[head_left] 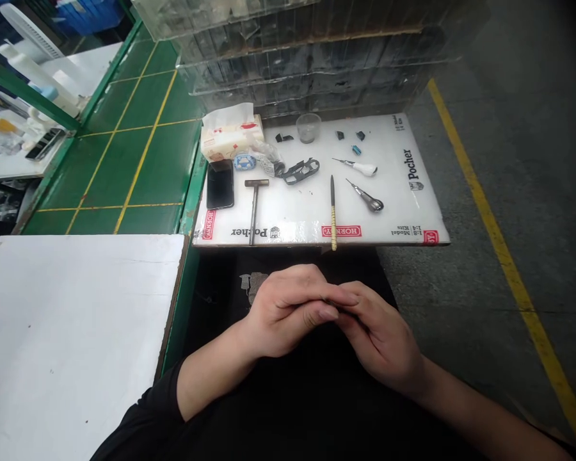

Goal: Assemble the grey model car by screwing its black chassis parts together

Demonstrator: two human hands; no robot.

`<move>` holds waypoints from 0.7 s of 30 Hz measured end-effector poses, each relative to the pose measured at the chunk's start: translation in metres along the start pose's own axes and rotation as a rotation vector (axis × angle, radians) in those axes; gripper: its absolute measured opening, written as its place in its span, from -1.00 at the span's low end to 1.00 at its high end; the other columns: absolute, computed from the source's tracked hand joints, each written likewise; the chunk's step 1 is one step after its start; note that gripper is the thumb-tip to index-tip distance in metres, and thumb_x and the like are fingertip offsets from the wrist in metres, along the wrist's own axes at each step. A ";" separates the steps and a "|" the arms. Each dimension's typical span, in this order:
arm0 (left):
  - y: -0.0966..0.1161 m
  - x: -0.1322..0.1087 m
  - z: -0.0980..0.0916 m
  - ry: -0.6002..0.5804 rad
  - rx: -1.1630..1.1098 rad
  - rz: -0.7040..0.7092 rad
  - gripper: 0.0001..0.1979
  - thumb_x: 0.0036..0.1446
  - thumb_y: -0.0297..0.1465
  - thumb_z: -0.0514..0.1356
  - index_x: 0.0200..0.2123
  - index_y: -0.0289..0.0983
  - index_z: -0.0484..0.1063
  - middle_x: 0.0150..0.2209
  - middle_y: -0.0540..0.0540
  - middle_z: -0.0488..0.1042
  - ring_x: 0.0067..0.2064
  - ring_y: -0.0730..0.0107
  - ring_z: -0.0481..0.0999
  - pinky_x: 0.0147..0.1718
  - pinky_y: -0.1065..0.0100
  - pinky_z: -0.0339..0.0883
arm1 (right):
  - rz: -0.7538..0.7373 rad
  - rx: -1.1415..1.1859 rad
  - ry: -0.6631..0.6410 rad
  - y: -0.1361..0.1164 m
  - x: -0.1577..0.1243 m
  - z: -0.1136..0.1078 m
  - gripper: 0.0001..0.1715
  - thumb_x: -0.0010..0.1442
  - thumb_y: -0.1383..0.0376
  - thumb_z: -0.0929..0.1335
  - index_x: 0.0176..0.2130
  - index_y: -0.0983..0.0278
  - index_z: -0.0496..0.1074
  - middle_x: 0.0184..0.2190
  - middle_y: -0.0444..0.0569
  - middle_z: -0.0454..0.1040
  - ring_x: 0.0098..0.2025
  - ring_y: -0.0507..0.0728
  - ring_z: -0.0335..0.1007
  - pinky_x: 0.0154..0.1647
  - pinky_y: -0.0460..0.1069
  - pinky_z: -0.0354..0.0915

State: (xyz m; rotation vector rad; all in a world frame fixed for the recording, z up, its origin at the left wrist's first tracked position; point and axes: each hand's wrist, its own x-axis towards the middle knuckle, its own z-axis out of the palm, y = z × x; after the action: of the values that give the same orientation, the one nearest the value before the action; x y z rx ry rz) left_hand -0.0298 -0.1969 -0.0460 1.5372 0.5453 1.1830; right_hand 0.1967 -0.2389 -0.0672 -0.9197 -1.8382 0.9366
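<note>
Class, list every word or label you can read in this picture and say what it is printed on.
"Pocher": board, near edge, upside down.
"Pocher": board, right side, sideways.
"HORNBY": red label, near edge, upside down.
"1:8 Model Kits": board's near right corner, barely legible.
Too blurred: tissue pack print, left red label, far-corner small print.

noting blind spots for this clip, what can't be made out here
Head view:
Anything between left hand and right hand: hidden by the meeting fingers.
Contents of the clear trays: blurred, cut off by the top edge.
The small dark parts on the white board: too small to identify.
</note>
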 end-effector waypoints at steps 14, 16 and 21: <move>-0.003 -0.004 -0.002 0.025 0.043 0.005 -0.72 0.70 -0.26 0.33 0.21 -0.17 0.84 -0.14 -0.18 0.73 -0.13 0.26 0.71 -0.09 0.26 0.63 | -0.010 0.010 0.077 0.000 -0.001 0.003 -0.56 0.58 0.45 0.49 0.30 0.05 0.62 0.04 -0.05 0.77 -0.03 0.17 0.80 0.02 0.03 0.75; -0.004 -0.004 -0.002 0.032 0.050 0.013 -0.72 0.71 -0.26 0.32 0.22 -0.17 0.84 -0.13 -0.18 0.74 -0.13 0.25 0.71 -0.09 0.27 0.63 | -0.010 0.010 0.087 0.000 -0.001 0.004 -0.56 0.57 0.46 0.49 0.29 0.05 0.62 0.02 -0.05 0.78 -0.05 0.17 0.81 0.01 0.03 0.75; -0.005 -0.005 -0.001 0.061 0.034 0.019 -0.71 0.71 -0.26 0.31 0.23 -0.18 0.83 -0.12 -0.17 0.75 -0.12 0.25 0.71 -0.06 0.25 0.63 | -0.043 -0.011 0.119 0.001 0.001 0.005 -0.57 0.56 0.45 0.50 0.28 0.06 0.61 0.00 -0.05 0.79 -0.07 0.18 0.81 0.00 0.03 0.76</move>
State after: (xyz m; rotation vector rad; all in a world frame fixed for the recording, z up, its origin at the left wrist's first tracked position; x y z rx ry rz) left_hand -0.0312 -0.1991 -0.0527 1.5417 0.5952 1.2444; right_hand 0.1916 -0.2386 -0.0694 -0.9191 -1.7565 0.8284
